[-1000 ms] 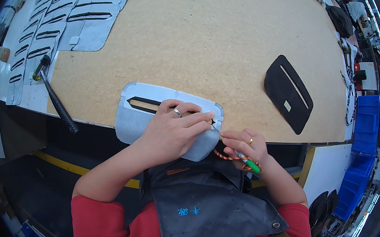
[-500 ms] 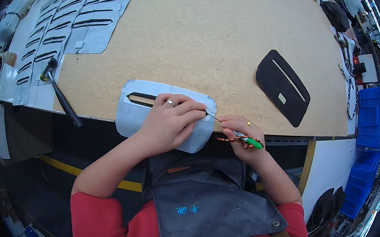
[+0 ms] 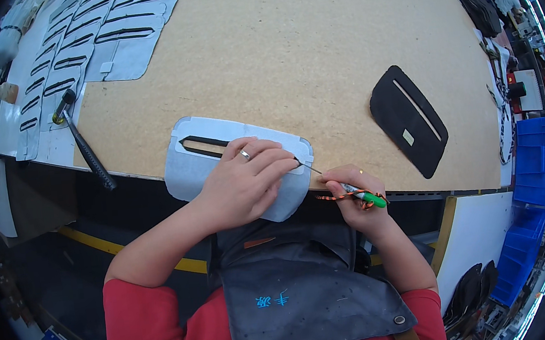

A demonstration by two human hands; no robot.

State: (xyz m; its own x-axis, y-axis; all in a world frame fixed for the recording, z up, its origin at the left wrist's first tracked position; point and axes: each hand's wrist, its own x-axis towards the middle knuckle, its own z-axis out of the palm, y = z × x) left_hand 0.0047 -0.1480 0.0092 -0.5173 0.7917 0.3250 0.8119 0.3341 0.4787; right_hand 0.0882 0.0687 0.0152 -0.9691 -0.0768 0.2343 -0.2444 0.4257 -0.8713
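While the left hand point(image 3: 245, 185) lies spread flat on a pale grey slotted panel point(image 3: 195, 165) at the near edge of the fibreboard table point(image 3: 287, 55), the right hand point(image 3: 353, 194) grips a green-handled awl point(image 3: 354, 192) (its thin tip meets the panel's right edge). A black slotted piece point(image 3: 408, 120) lies well apart, and a hammer point(image 3: 82, 143) rests at left.

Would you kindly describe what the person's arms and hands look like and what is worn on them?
Both forearms are bare, with short red sleeves ending above the elbows. The left hand wears a silver ring on one finger. The right hand shows no glove; any ring there is too small to tell.
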